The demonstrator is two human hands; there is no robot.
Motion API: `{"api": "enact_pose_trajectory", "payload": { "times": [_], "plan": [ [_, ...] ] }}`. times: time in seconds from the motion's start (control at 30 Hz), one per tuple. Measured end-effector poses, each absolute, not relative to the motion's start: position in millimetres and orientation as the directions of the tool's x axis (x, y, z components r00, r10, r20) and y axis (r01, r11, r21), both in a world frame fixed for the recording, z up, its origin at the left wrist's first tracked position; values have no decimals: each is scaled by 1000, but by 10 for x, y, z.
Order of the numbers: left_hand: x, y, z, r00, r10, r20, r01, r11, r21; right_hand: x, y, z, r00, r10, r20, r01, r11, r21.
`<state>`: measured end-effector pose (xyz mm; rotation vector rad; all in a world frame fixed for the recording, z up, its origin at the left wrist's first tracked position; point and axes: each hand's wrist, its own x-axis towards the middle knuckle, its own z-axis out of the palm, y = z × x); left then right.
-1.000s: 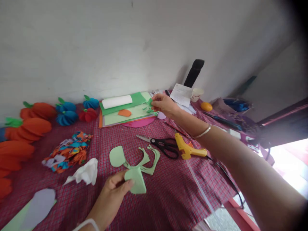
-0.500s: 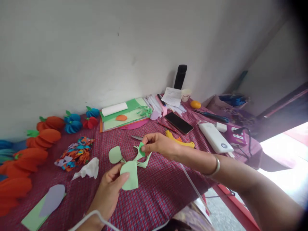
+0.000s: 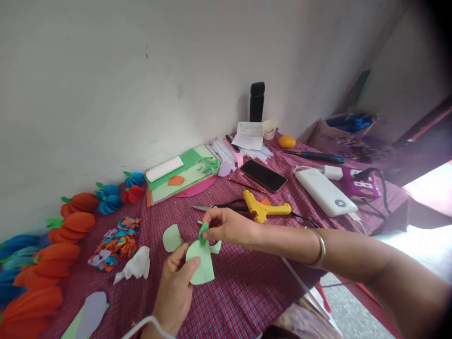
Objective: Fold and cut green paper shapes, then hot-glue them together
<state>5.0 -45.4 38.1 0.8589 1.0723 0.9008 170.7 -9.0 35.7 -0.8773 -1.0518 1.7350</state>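
Observation:
Between thumb and fingers, my left hand (image 3: pixel 177 278) pinches a pale green paper piece (image 3: pixel 202 269) with a rounded end. My right hand (image 3: pixel 226 228) grips a small darker green paper piece (image 3: pixel 203 234) and holds it at the upper edge of the pale one. Whether the two papers touch is hard to tell. Another pale green cut piece (image 3: pixel 172 238) lies on the checked cloth just left of my hands. Thin pale green trimmings (image 3: pixel 215 247) show partly behind my right hand. Scissors (image 3: pixel 203 207) lie beyond it, beside a yellow glue gun (image 3: pixel 266 208).
Orange paper pumpkins (image 3: pixel 72 227) and blue ones line the left by the wall. A pile of paper scraps (image 3: pixel 116 242) and a crumpled white tissue (image 3: pixel 136 264) lie nearer. A phone (image 3: pixel 263 175), white power bank (image 3: pixel 325 192) and purple power box (image 3: pixel 360 183) occupy the right.
My right hand has brought the darker green piece down to the pale paper's upper edge. The view has shifted, and more of the glue gun and scissors shows.

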Motion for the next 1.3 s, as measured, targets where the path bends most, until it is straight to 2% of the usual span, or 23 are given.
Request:
{"api": "enact_pose_trajectory", "payload": {
  "times": [0.17, 0.33, 0.5, 0.67, 0.77, 0.9, 1.0, 1.1, 1.2, 1.3],
  "plan": [
    [-14, -455, 315, 243, 915, -323, -147, 364, 920, 1683, -72, 337, -367, 923, -118, -180, -195, -964],
    [-27, -450, 252, 234, 913, -333, -143, 371, 917, 1663, -79, 384, -338, 939, -60, -48, -81, -996],
    [-49, -453, 143, 232, 926, -299, -54, 319, 946, 1665, -116, 426, -334, 942, 12, 67, 36, -997],
    [-66, -453, 110, 238, 918, -317, -40, 335, 941, 1749, -64, 385, -321, 947, 13, 62, 35, -998],
    [-75, -445, 96, 205, 926, -318, -50, 334, 941, 1837, -9, 352, -272, 961, 38, 179, 90, -980],
    [-88, -432, 48, 172, 924, -343, -79, 360, 930, 2008, -29, 422, -359, 931, 70, 465, 243, -851],
    [-99, -417, 11, 169, 920, -353, -112, 374, 921, 2248, -94, 545, -376, 891, 253, 635, 447, -630],
    [-113, -395, -30, 172, 920, -352, -130, 376, 918, 2571, -191, 592, -204, 907, 369, 775, 380, -505],
    [-115, -368, -67, 193, 915, -355, -144, 385, 912, 2852, -357, 511, -117, 944, 308, 840, 259, -477],
    [-100, -345, -74, 189, 906, -379, -167, 410, 897, 2988, -549, 382, -131, 965, 229, 895, 214, -392]
  ]
}}
